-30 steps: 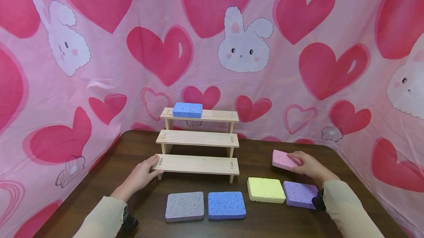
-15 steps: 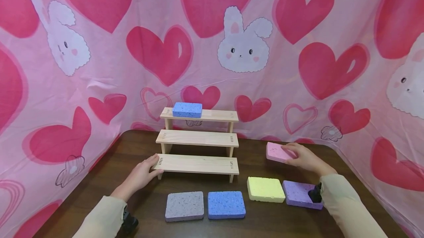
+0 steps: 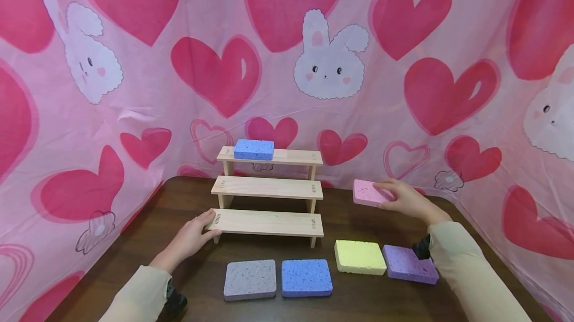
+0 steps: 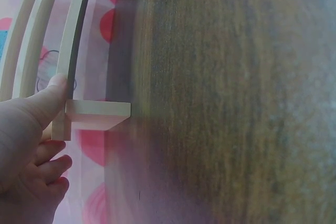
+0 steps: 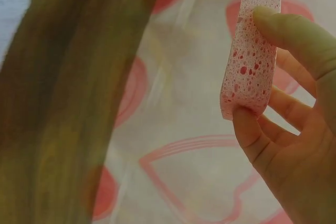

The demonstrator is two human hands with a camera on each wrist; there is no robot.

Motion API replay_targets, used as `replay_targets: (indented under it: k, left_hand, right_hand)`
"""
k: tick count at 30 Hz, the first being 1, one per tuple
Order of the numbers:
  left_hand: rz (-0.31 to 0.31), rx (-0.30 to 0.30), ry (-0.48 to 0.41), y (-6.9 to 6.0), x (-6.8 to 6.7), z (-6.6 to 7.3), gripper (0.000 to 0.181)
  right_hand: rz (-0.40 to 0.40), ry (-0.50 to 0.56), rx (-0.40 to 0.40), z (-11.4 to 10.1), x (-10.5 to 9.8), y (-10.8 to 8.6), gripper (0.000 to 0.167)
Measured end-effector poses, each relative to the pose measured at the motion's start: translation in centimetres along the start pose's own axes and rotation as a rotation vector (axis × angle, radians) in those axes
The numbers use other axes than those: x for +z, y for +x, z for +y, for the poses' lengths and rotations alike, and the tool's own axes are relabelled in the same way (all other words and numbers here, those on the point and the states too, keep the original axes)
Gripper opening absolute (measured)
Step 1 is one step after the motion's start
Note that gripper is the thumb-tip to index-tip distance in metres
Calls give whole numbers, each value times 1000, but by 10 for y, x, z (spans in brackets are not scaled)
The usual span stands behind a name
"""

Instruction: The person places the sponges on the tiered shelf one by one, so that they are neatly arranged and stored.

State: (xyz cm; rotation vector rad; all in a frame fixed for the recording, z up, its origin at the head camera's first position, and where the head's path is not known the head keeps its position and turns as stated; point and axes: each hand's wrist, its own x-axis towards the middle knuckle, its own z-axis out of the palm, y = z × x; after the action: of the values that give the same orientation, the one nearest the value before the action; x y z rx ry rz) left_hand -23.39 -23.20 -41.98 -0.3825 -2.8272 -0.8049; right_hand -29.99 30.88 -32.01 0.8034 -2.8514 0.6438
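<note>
At three o'clock from the pale-wood rack [image 3: 266,187], above the grainy dark counter [image 3: 358,302], the right grip [image 3: 410,200] is pinching a flat, pitted pink sponge [image 3: 366,193], thumb and fingers parted only by that block. At eight, the left grip [image 3: 190,237] is holding the end of the lowest plank [image 3: 269,223]. A speckled blue sponge [image 3: 253,149] is resting on the top plank [image 3: 298,156] at eleven; a rectangular grey sponge [image 3: 249,279] is lying at six, a second blue sponge [image 3: 307,278] at five, a yellow sponge [image 3: 360,257] and purple sponge [image 3: 405,264] at four
</note>
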Motion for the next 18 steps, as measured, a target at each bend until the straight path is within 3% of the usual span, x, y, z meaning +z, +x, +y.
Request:
replay_targets:
  k: [6,18]
  left_hand:
    - [-6,-13,-4,0,0,0,65]
    - [-7,-22,-11,1,0,1,65]
  right_hand:
    - [30,-18,-62,-10,-6,14,60]
    - [43,-31,-81,-30,-16,34,61]
